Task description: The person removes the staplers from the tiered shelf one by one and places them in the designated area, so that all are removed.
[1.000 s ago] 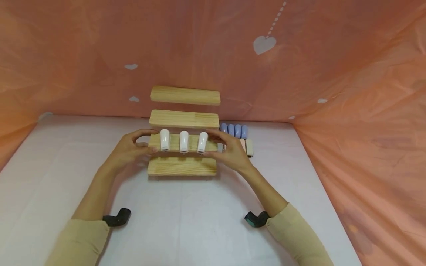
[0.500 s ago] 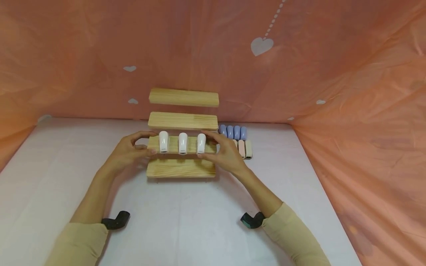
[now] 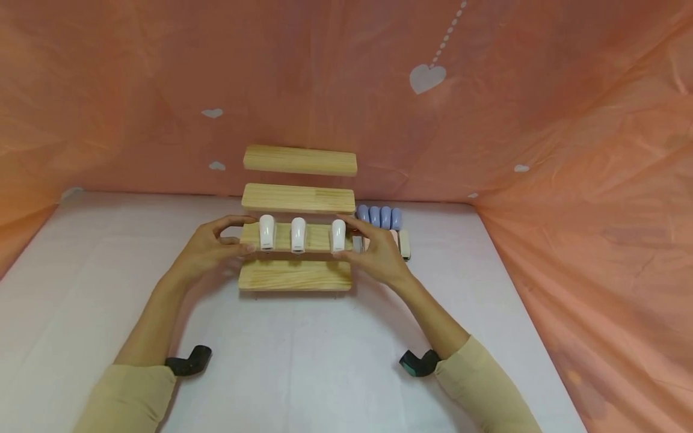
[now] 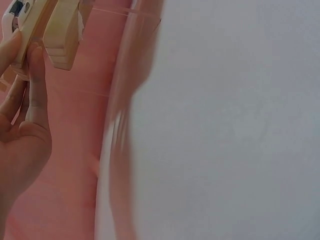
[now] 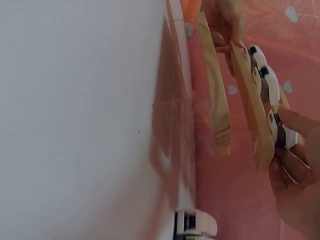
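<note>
A tiered wooden shelf [image 3: 296, 276] stands near the back of the table. On its second board from the bottom sit three small white staplers, left [image 3: 267, 233], middle [image 3: 298, 235] and right [image 3: 338, 234]. My left hand [image 3: 208, 243] grips the left end of that board, thumb on the front edge and fingers behind, as the left wrist view also shows. At the board's right end, my right hand [image 3: 379, 251] pinches the right stapler between thumb and fingers. In the right wrist view this stapler [image 5: 291, 138] is partly covered by the fingers.
Right of the shelf stand several purple staplers [image 3: 385, 218] in a row. In front of them are pink and cream ones [image 3: 405, 245], partly hidden by my right hand. An orange curtain [image 3: 346, 90] with white hearts hangs behind the white tabletop [image 3: 303, 361].
The right stapler first shifted slightly left and straightened, then slid right toward the board's end with my right hand. My left hand keeps its grip on the board.
</note>
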Demonstrator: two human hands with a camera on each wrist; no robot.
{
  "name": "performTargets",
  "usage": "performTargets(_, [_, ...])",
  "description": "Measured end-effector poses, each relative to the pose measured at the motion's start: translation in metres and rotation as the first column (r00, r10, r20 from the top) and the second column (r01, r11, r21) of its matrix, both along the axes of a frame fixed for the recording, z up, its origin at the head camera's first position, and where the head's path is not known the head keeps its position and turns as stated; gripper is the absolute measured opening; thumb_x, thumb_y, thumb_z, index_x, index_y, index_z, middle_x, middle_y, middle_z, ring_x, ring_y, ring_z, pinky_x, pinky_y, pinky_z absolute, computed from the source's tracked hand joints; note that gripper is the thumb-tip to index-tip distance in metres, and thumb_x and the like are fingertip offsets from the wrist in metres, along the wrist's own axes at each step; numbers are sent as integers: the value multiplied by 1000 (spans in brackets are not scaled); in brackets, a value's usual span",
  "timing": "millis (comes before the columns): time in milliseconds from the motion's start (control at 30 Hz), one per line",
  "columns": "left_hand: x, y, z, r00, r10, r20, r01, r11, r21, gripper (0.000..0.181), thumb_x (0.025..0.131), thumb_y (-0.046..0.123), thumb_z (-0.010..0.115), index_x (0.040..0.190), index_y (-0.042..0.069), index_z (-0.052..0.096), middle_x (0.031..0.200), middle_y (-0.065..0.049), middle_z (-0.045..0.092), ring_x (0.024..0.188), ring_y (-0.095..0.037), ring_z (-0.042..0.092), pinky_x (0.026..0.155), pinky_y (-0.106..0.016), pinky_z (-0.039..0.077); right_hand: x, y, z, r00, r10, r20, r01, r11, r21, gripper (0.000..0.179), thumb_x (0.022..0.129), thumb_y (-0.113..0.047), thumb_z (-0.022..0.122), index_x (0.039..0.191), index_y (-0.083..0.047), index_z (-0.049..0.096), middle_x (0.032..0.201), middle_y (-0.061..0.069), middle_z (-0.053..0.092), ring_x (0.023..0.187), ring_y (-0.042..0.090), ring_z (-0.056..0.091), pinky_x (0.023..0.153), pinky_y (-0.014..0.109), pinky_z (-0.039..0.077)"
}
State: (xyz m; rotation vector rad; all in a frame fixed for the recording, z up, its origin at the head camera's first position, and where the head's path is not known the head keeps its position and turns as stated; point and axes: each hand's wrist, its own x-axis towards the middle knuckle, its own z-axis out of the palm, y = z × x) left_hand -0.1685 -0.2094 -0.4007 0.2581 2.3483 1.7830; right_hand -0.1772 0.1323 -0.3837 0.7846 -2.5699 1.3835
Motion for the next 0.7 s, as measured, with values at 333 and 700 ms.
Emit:
performTargets(333, [-1,0,-5,1000,-2,-23,2,1000,11,63,86,21,81,141,11,53,142,-11,46,90,-12,70,80,-32,56,3,20,-2,1000,-15,19,16,999,-44,67,75,-8,88,136,-3,60,122,14,68,111,26,65,98,43,50])
performTargets(700, [0,0,-4,999,3,-36,-2,1000,15,62,86,20,80,141,11,53,142,-11,46,89,-10,69,80,-32,56,7,38,-5,998,-49,36,50,998,-27,65,77,-8,86,137,-9,60,119,11,69,110,25,65,95,49,51])
